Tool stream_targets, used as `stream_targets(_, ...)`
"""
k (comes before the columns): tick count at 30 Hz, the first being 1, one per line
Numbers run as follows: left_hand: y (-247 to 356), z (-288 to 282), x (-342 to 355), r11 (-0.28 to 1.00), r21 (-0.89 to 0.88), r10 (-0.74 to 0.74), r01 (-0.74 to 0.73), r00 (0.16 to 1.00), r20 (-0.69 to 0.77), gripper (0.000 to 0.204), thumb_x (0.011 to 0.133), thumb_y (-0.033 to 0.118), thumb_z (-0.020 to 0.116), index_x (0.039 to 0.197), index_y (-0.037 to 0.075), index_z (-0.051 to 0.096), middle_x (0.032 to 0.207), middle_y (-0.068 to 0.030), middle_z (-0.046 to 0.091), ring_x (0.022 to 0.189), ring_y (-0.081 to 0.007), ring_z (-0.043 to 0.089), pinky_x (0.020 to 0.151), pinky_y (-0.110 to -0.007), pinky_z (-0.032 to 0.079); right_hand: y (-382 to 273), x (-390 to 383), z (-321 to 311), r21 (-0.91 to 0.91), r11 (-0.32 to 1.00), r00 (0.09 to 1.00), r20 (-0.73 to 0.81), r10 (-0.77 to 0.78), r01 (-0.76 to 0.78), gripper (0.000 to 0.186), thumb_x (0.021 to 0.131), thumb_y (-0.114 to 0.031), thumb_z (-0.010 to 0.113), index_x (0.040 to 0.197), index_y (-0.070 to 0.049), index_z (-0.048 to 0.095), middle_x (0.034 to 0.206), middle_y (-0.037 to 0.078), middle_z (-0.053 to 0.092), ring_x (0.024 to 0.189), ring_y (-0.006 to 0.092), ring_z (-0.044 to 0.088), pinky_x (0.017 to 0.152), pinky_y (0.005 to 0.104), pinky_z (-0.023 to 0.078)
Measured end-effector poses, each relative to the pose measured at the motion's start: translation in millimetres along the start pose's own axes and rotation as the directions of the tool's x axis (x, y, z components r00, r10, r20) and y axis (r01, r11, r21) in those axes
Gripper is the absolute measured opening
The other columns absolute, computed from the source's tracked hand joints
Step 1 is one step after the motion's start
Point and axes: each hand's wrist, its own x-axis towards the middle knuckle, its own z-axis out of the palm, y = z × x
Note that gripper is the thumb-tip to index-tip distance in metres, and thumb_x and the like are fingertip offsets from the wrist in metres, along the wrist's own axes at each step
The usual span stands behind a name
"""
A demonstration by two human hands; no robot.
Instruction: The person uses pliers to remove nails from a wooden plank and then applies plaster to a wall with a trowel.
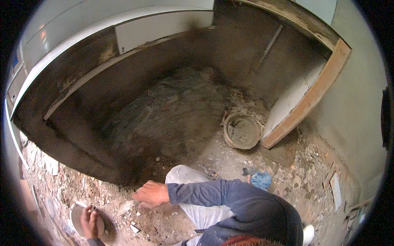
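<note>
At the lower left, my left hand (90, 223) grips the rim of a pale round bucket (74, 215), with its fingers bent over the edge. The bucket tilts on the rubble and its contents cannot be made out. Nearer the middle, my right hand (151, 194) reaches across in front of my knee, back upward and fingers curled down. What those fingers close on is hidden beneath them. A pale, pointed flat piece (125, 208) shows beside the fingertips; whether the hand touches it cannot be told. My grey trouser leg (201, 209) is bent under the right sleeve.
Ahead lies a dark recess with smeared grey plaster (164, 106). A round tub of grey mortar (243, 131) stands at its right, next to a wooden board (308, 96). A blue crumpled cloth (261, 180) and rubble (324, 168) cover the floor at right. A white panel (164, 28) spans the back.
</note>
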Motion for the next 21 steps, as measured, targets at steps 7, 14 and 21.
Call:
stream_targets(7, -253, 15, 52, 0.772, -0.203, -0.565, 0.603, 0.796, 0.215, 0.03, 0.091, 0.019, 0.065, 0.113, -0.002, 0.066, 0.09, -0.0117, 0.07, 0.083, -0.0201, 0.067, 0.072, -0.036, 0.056, 14, -11, -28, 0.026, 0.989, 0.987, 0.071, 0.141, -0.143, 0.038, 0.084, -0.031, 0.067, 0.099, 0.001, 0.053, 0.082, 0.021, 0.065, 0.085, 0.0428, 0.065, 0.074, 0.0535, 0.049)
stream_targets(14, -249, 10, 79, 0.889, -0.055, -0.435, 0.454, 0.877, 0.204, 0.041, 0.089, 0.025, 0.071, 0.116, -0.006, 0.063, 0.091, -0.0146, 0.071, 0.086, -0.0235, 0.069, 0.069, -0.042, 0.058, 4, -15, -26, 0.148, 0.989, 0.99, -0.139, 0.024, -0.003, 0.038, 0.073, -0.024, 0.072, 0.094, 0.0, 0.052, 0.076, 0.021, 0.064, 0.08, 0.0452, 0.064, 0.068, 0.0553, 0.048)
stream_targets(21, -224, 21, 69, 0.838, 0.255, -0.545, 0.483, 0.772, 0.328, 0.058, 0.08, 0.043, 0.08, 0.124, 0.008, 0.066, 0.109, -0.0193, 0.071, 0.09, -0.0424, 0.068, 0.084, -0.07, 0.05, 3, -18, -31, 0.169, 0.986, 0.976, -0.215, 0.037, 0.0, 0.04, 0.073, -0.027, 0.073, 0.095, 0.0, 0.052, 0.074, 0.023, 0.063, 0.076, 0.0468, 0.064, 0.065, 0.0558, 0.05)
